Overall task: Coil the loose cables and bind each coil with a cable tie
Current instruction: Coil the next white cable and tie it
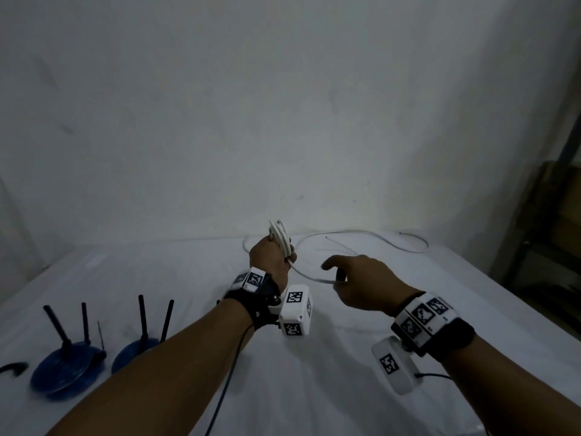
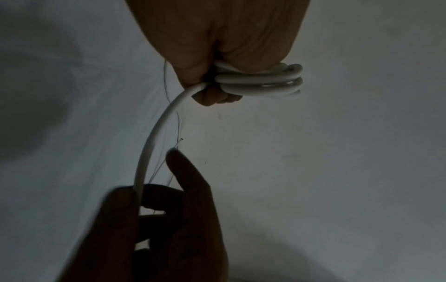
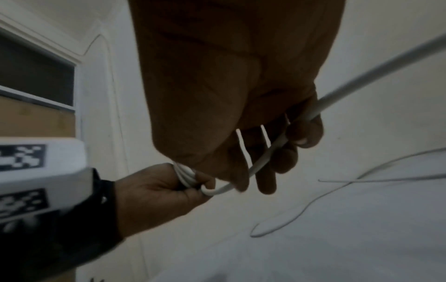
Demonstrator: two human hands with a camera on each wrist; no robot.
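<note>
nearest you, to the left of your left forearm, two blue round bases (image 1: 67,369) with black upright rods stand on the white table (image 1: 345,388), and a small black curved piece (image 1: 13,368) lies just left of them.

past the bases, your left hand (image 1: 272,258) is raised above the table with its fingers curled tight around a coil (image 1: 279,236) of white cable; the loops stick out above your fist, and from the left wrist they show stacked together, squeezed under the thumb (image 2: 251,55).

right of the coil, your right hand (image 1: 361,286) holds the free run of the white cable (image 1: 309,276) that leaves your left fist. your fingers (image 3: 306,131) curl round it, while the index finger (image 1: 334,262) points out loosely toward the coil.

beyond your right hand, the remaining cable lies slack on the table in a wide arc (image 1: 371,236) to the far edge by the wall (image 1: 283,105). a thin dark strand (image 1: 341,245) lies inside that arc; you cannot tell what it is.
</note>
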